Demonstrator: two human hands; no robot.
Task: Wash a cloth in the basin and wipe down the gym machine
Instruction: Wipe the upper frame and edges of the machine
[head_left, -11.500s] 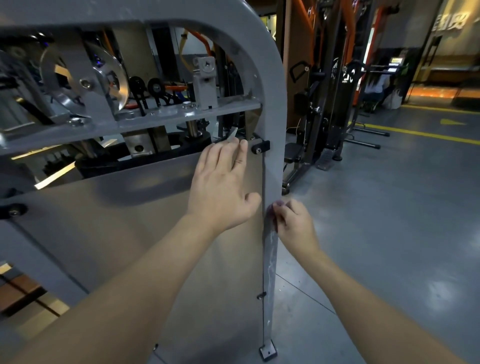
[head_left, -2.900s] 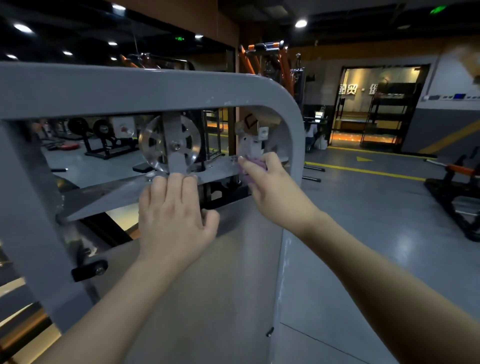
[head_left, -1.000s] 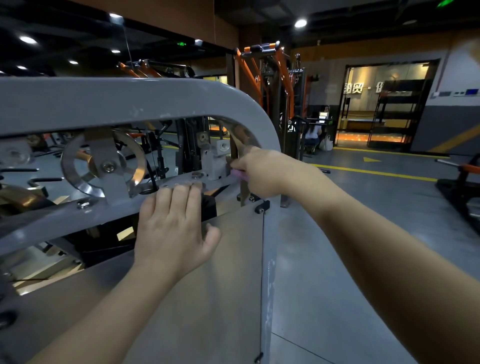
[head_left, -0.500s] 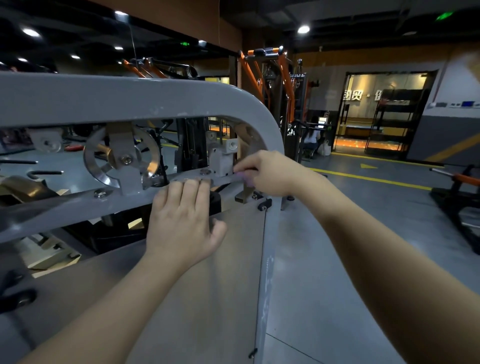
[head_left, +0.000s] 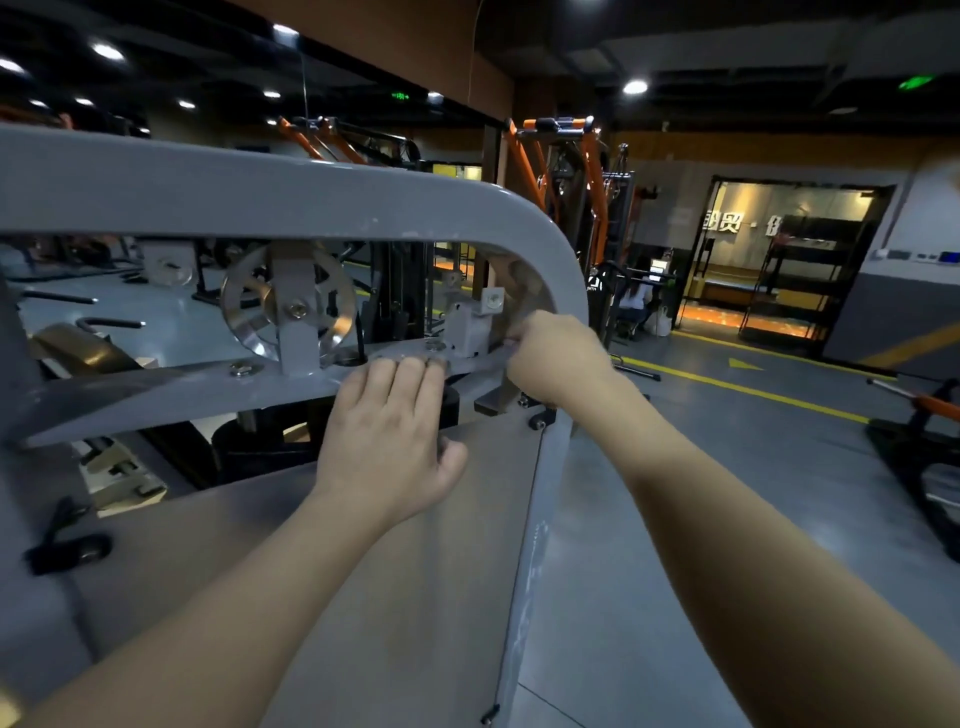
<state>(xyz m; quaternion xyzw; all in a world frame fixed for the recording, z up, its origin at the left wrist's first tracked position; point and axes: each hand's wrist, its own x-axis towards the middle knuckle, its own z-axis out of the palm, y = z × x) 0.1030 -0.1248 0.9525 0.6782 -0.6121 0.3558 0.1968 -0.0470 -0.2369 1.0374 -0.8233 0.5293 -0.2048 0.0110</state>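
The grey gym machine frame (head_left: 322, 202) fills the left and middle of the view, with a silver pulley wheel (head_left: 288, 306) behind its crossbar (head_left: 171, 387). My left hand (head_left: 392, 441) rests on the crossbar with straight fingers laid flat over its edge. My right hand (head_left: 558, 358) reaches inside the frame's rounded corner and grips a small pale purple cloth (head_left: 511, 343), of which only a sliver shows at the fingertips. It presses the cloth against the crossbar's right end, beside a small grey bracket (head_left: 470, 325).
A flat grey panel (head_left: 395, 597) covers the machine below the crossbar. An orange and black rack (head_left: 566, 171) stands behind. Grey floor with a yellow line (head_left: 753, 389) spreads to the right, another machine (head_left: 930, 426) at the far right. A seated person (head_left: 636, 304) is far back.
My right hand has stayed at the crossbar's right end inside the frame corner, shifting slightly with the cloth. My left hand stays on the crossbar. My head has moved a little.
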